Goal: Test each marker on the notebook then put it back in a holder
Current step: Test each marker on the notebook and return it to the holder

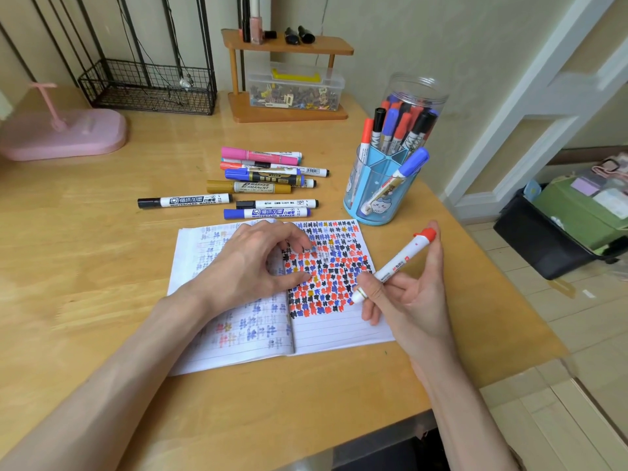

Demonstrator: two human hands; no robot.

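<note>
"WHITEBOARD MARKER" is printed on two of the loose pens lying on the desk (85, 266) beyond the notebook (333, 331): a black-capped pen (185, 201) and a blue-capped pen (266, 213). "PERMANENT MARKER" is read on a gold pen (249, 186) in the same pile. The red print on the barrel of the held marker (401, 258) is too small to be read. This white marker, red at its upper end, is gripped by the right hand (411, 300): the thumb and bent lower fingers are closed round the barrel near the tip, and the index finger is stretched up along it to the red end. The marker is tilted, with its red tip set at the right page, at the lower edge of a block of red, blue and black scribbles. The left hand (251, 263) is laid on the notebook near the fold, palm down, its fingers bent and its fingertips and thumb pressed on the paper, with nothing held. A blue holder (377, 195) with markers is stood just beyond the notebook's right corner, and a clear jar (418, 93) is seen behind it.
</note>
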